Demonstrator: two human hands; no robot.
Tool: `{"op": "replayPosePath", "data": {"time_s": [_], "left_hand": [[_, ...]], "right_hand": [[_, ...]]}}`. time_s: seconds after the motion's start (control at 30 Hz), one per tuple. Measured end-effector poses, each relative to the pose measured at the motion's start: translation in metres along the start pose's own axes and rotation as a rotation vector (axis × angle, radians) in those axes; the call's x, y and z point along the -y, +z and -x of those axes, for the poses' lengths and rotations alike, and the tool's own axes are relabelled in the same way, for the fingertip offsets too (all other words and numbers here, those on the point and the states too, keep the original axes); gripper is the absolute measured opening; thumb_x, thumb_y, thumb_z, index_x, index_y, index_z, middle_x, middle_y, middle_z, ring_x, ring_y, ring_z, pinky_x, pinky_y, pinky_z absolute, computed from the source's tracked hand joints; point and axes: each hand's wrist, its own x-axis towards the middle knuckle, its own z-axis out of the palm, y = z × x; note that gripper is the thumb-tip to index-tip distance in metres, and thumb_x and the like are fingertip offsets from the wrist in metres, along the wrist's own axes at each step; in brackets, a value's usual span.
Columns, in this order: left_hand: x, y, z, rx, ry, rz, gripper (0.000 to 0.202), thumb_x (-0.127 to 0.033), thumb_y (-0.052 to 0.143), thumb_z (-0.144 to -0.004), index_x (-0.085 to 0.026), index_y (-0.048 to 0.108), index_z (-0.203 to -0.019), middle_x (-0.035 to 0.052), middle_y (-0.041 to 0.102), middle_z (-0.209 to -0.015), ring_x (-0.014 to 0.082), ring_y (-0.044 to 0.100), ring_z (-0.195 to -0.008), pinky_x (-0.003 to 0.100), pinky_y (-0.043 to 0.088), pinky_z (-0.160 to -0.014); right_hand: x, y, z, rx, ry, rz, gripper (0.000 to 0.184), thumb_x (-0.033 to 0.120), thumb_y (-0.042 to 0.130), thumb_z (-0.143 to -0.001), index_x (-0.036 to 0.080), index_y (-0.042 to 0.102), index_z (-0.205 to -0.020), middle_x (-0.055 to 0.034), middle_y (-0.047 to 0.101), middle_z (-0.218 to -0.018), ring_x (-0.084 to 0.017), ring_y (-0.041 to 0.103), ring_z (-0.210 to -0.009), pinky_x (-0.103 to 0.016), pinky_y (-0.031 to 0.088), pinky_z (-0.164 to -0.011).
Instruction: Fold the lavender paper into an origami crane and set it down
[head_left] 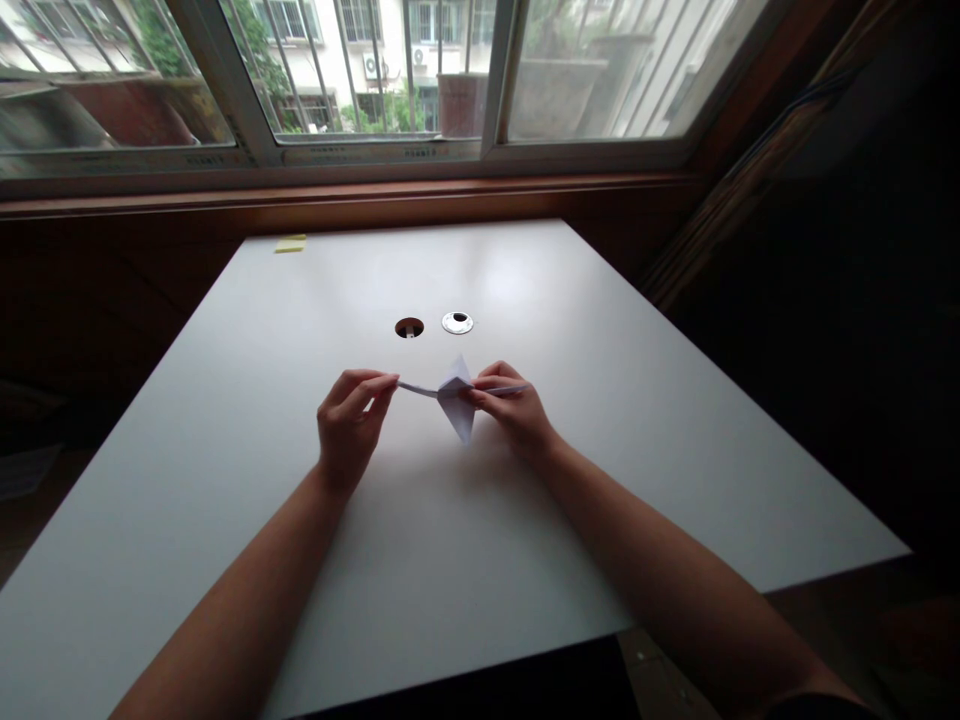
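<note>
A white origami paper crane (460,413) is held just above the tabletop in front of me. Between the thumb and fingertips of my left hand (351,423) is the end of its thin strip on the left side. My right hand (519,408) pinches the crane on the right, close to its body, and another narrow point of paper lies along those fingers. Two pointed flaps spread from the body, one away from me and one toward me. The fingers of my right hand partly cover the folds there.
The white table (480,560) has a round hole (409,328) beyond my hands. Beside it sits a round grommet cover (457,323) with a dark opening. Yellow tape (290,243) sticks near the far left corner. A barred window (375,150) rises behind the table.
</note>
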Motion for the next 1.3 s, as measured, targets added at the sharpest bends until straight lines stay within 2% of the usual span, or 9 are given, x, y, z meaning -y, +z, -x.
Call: {"op": "replayPosePath", "data": {"time_s": [0.17, 0.3, 0.47, 0.6, 0.8, 0.97, 1.07, 1.2, 1.3], "left_hand": [[-0.002, 0.001, 0.000, 0.030, -0.077, 0.068, 0.014, -0.019, 0.071, -0.087, -0.026, 0.075, -0.099, 0.0033, 0.067, -0.093, 0.0155, 0.065, -0.085, 0.029, 0.056, -0.075], [-0.002, 0.004, 0.002, 0.069, -0.252, 0.195, 0.009, -0.026, 0.072, -0.086, -0.023, 0.077, -0.093, 0.0037, 0.066, -0.089, 0.0150, 0.064, -0.080, 0.028, 0.057, -0.069], [-0.004, 0.008, 0.002, 0.103, -0.498, 0.418, 0.018, -0.035, 0.074, -0.083, -0.018, 0.077, -0.089, 0.0036, 0.063, -0.086, 0.0142, 0.066, -0.071, 0.028, 0.059, -0.067], [-0.005, 0.010, 0.002, 0.098, -0.563, 0.488, 0.020, -0.036, 0.074, -0.082, -0.017, 0.076, -0.089, 0.0033, 0.063, -0.086, 0.0132, 0.066, -0.070, 0.026, 0.058, -0.066], [-0.003, 0.016, 0.006, 0.016, -0.594, 0.561, 0.025, -0.036, 0.072, -0.085, -0.019, 0.075, -0.103, 0.0051, 0.065, -0.094, 0.0146, 0.068, -0.077, 0.030, 0.061, -0.075], [-0.006, 0.017, 0.007, -0.019, -0.602, 0.564, 0.027, -0.033, 0.072, -0.086, -0.016, 0.069, -0.106, 0.0053, 0.070, -0.089, 0.0165, 0.070, -0.081, 0.035, 0.061, -0.082], [-0.011, 0.015, 0.006, -0.033, -0.526, 0.483, 0.023, -0.030, 0.070, -0.087, -0.017, 0.065, -0.105, 0.0052, 0.068, -0.096, 0.0157, 0.070, -0.081, 0.035, 0.062, -0.081], [-0.015, 0.011, 0.004, -0.121, -0.380, 0.388, 0.034, -0.025, 0.073, -0.085, -0.023, 0.058, -0.114, 0.0046, 0.060, -0.116, 0.0128, 0.069, -0.083, 0.033, 0.062, -0.079], [-0.014, 0.009, 0.003, -0.051, -0.296, 0.307, 0.019, -0.026, 0.071, -0.088, -0.020, 0.066, -0.105, 0.0053, 0.060, -0.111, 0.0139, 0.068, -0.087, 0.032, 0.062, -0.080]], "right_hand": [[0.004, 0.000, 0.001, -0.067, -0.113, 0.127, 0.018, 0.042, 0.080, -0.076, 0.027, 0.080, -0.085, -0.0027, 0.060, -0.085, -0.017, 0.060, -0.080, -0.033, 0.052, -0.073], [0.005, 0.000, 0.002, -0.096, -0.162, 0.177, 0.015, 0.040, 0.079, -0.078, 0.026, 0.079, -0.086, -0.0027, 0.060, -0.086, -0.017, 0.061, -0.079, -0.032, 0.052, -0.070], [0.010, 0.002, 0.002, -0.128, -0.191, 0.222, 0.015, 0.039, 0.078, -0.080, 0.025, 0.079, -0.085, -0.0028, 0.060, -0.086, -0.016, 0.061, -0.077, -0.031, 0.053, -0.067], [0.010, 0.003, 0.003, -0.126, -0.186, 0.243, 0.014, 0.038, 0.077, -0.080, 0.025, 0.079, -0.085, -0.0027, 0.060, -0.086, -0.016, 0.061, -0.078, -0.031, 0.052, -0.069], [0.001, 0.003, 0.001, -0.041, 0.015, 0.044, 0.023, 0.047, 0.080, -0.074, 0.024, 0.078, -0.080, -0.0026, 0.060, -0.086, -0.016, 0.061, -0.072, -0.031, 0.053, -0.065], [0.000, 0.003, 0.001, -0.035, 0.045, 0.011, 0.025, 0.047, 0.081, -0.073, 0.023, 0.078, -0.077, -0.0020, 0.059, -0.086, -0.014, 0.060, -0.071, -0.030, 0.053, -0.064], [0.000, 0.003, 0.000, -0.043, 0.044, -0.003, 0.021, 0.044, 0.081, -0.073, 0.023, 0.079, -0.078, -0.0016, 0.058, -0.086, -0.013, 0.060, -0.070, -0.029, 0.052, -0.063], [0.000, 0.003, 0.000, -0.056, 0.058, -0.038, 0.021, 0.041, 0.082, -0.073, 0.022, 0.079, -0.079, -0.0012, 0.057, -0.086, -0.013, 0.060, -0.069, -0.029, 0.052, -0.062], [0.000, 0.003, 0.000, -0.061, 0.058, -0.049, 0.022, 0.042, 0.082, -0.072, 0.022, 0.079, -0.078, -0.0010, 0.057, -0.086, -0.012, 0.060, -0.068, -0.028, 0.052, -0.060]]}}
